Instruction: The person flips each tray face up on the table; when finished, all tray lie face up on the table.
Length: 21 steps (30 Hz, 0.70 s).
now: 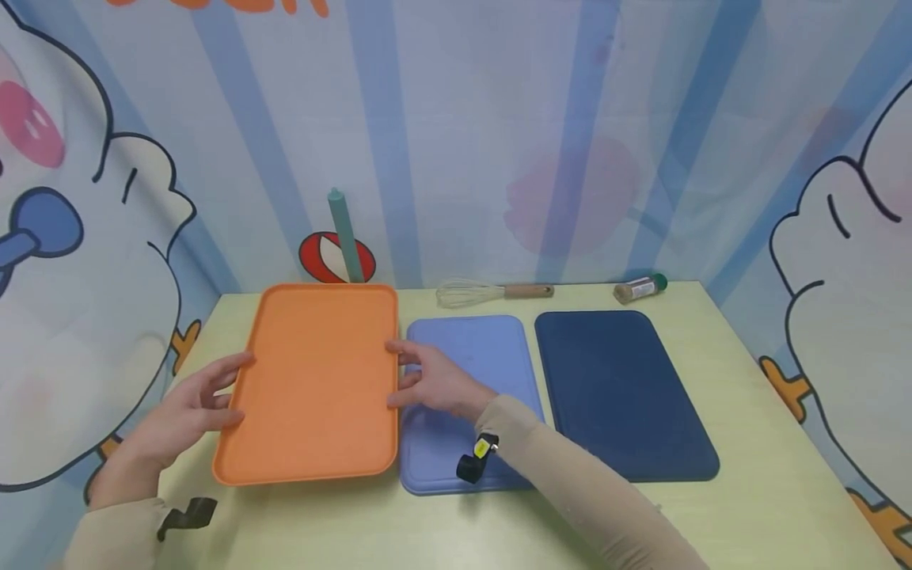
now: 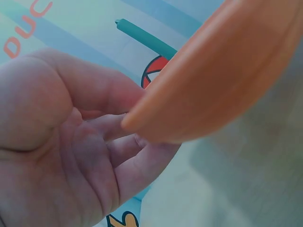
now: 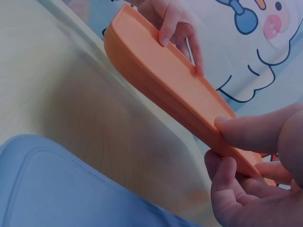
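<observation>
An orange tray [image 1: 313, 380] is held up off the table by its two long sides. The left hand [image 1: 178, 412] grips its left rim, thumb on the edge and other fingers around it; in the left wrist view that hand [image 2: 90, 132] pinches the tray's edge [image 2: 199, 85]. On the opposite rim the right hand [image 1: 435, 380] has hold, partly above a light blue tray [image 1: 470, 356]. From the right wrist, the right hand [image 3: 260, 165] shows its thumb over the rim and fingers curled below the orange tray [image 3: 161, 75].
A dark blue tray [image 1: 620, 388] lies at the right. Along the table's back edge are a whisk [image 1: 492, 292] and a small green-capped jar [image 1: 639, 288]. Behind the orange tray stands a green stick-like object [image 1: 345, 237] near the printed curtain [image 1: 456, 142].
</observation>
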Each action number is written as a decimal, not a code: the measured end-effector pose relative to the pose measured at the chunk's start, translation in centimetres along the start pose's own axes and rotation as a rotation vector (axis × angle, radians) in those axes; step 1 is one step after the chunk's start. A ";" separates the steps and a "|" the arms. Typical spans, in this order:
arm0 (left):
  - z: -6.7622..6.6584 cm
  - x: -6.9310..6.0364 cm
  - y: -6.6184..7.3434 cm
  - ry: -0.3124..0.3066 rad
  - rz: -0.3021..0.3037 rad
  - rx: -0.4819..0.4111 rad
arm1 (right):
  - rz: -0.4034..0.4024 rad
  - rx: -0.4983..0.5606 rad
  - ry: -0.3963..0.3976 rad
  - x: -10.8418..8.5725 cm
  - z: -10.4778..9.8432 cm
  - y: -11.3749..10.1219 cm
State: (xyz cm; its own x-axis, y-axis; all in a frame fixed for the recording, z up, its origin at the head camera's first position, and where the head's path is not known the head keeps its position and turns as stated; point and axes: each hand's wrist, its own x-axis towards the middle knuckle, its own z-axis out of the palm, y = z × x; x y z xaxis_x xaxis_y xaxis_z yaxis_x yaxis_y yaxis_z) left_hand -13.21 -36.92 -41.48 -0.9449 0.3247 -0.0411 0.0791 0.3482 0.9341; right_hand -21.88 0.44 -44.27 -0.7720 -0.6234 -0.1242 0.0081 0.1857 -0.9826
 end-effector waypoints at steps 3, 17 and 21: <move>-0.1 0.0 -0.2 0.005 -0.024 0.027 | -0.003 -0.002 0.003 0.0 0.1 0.0; -0.3 0.2 -1.3 0.024 -0.133 0.158 | 0.004 0.015 -0.028 0.1 1.0 0.4; -0.4 0.3 -1.6 0.025 -0.154 0.151 | 0.000 0.002 -0.035 0.2 1.4 0.6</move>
State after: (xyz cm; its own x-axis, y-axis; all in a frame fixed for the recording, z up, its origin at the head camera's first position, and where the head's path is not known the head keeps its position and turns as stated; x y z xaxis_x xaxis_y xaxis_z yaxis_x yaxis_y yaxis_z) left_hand -13.73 -37.74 -42.89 -0.9569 0.2367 -0.1685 -0.0216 0.5202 0.8538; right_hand -21.14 -0.63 -45.06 -0.7495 -0.6493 -0.1294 0.0097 0.1846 -0.9828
